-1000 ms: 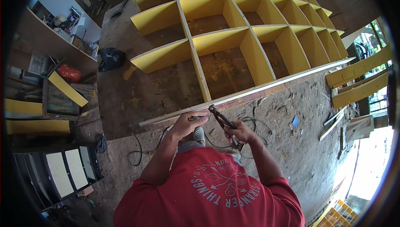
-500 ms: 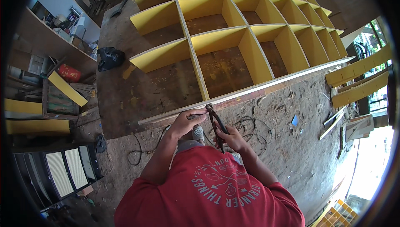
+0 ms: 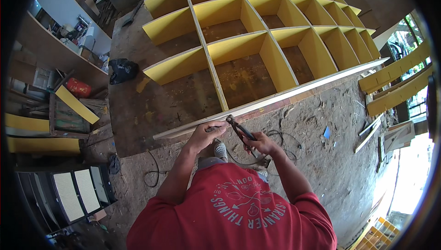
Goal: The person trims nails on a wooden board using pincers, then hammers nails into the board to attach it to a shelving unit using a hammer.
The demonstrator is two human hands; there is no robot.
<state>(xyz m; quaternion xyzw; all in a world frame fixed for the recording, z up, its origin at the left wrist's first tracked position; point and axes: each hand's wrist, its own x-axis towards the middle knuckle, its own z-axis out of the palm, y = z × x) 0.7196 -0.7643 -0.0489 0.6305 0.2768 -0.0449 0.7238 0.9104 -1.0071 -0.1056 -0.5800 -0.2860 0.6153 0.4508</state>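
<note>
A pair of dark metal pincers is held by its handles in my right hand, whose fingers are wrapped round them. The jaws point up and left, close to the fingertips of my left hand. That hand is closed in a pinch, with a small dark piece showing at its fingers; its kind is too small to tell. Just beyond both hands runs a long pale wooden strip along the front of a yellow wooden grid frame. The frame lies on a brown board-topped table.
A black plastic bag sits on the table's left side. Cables lie curled on the dirt floor near my feet. Curved yellow boards stand at the right, and a black louvred cabinet at the lower left.
My right hand has shifted slightly up and to the right, and the pincers' handles now slant more to the right. My left hand stays nearly in place.
</note>
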